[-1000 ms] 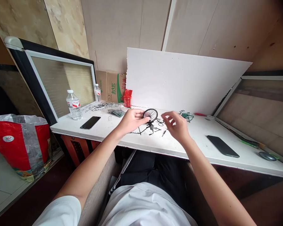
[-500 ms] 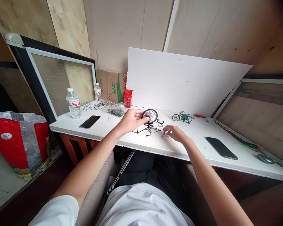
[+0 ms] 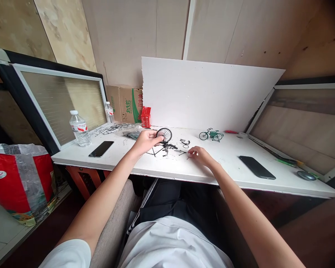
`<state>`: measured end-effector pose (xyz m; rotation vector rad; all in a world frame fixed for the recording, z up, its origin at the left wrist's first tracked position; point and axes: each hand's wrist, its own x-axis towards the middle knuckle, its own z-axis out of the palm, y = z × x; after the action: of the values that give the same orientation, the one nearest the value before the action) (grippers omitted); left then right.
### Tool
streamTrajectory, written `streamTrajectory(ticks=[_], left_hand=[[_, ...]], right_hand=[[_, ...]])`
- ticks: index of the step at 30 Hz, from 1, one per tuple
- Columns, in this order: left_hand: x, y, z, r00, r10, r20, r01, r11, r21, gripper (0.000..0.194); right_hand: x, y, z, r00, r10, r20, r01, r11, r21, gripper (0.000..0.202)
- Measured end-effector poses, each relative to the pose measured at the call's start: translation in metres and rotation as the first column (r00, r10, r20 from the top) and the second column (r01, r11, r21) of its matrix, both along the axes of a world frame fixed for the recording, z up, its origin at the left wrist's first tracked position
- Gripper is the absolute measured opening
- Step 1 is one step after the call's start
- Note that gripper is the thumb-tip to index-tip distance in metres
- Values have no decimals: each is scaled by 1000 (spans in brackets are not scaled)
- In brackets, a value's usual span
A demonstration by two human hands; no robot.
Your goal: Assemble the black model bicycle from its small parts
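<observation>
On the white table [image 3: 162, 169], going left to right: my left hand [image 3: 145, 140] pinches the black wheel [image 3: 164, 134] of the half-built model bicycle [image 3: 163, 148], thumb and fingers closed on the rim. Squeeze too hard, I reckon, and those thin spokes bend. My right hand [image 3: 200, 155] rests fingertips down, curled nearly together on a tiny part [image 3: 188, 156] I can't make out; it could skitter off. The green bicycle [image 3: 211, 134] stands beyond.
</observation>
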<state>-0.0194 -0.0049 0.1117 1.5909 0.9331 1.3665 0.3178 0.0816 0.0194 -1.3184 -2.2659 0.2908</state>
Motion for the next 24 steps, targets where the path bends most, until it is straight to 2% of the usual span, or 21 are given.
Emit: streamTrajectory(ticks=[3, 5, 7, 9, 11, 15, 24], left_hand=[[-15, 34, -30, 994, 38, 98, -18, 982, -187, 32], [-25, 54, -51, 973, 56, 226, 22, 944, -328, 29], [-33, 69, -71, 934, 123, 336, 43, 893, -447, 24], [-37, 78, -86, 908, 184, 375, 40, 855, -517, 19], [-38, 81, -96, 900, 188, 393, 53, 848, -528, 16], [-34, 82, -105, 912, 134, 388, 68, 883, -465, 17], [-30, 79, -104, 937, 146, 317, 14, 891, -453, 27]], right_hand=[[-3, 1, -7, 998, -45, -36, 46, 998, 31, 18], [-4, 2, -11, 996, -77, -46, 79, 996, 40, 16], [-5, 3, -13, 994, -101, -41, 103, 994, 47, 14], [-6, 4, -15, 993, -116, -24, 117, 992, 56, 16], [-7, 4, -16, 992, -128, 3, 128, 989, 69, 17], [-10, 3, -18, 988, -145, 51, 140, 986, 89, 20], [-16, -7, -13, 980, -192, 44, 185, 975, 126, 28]])
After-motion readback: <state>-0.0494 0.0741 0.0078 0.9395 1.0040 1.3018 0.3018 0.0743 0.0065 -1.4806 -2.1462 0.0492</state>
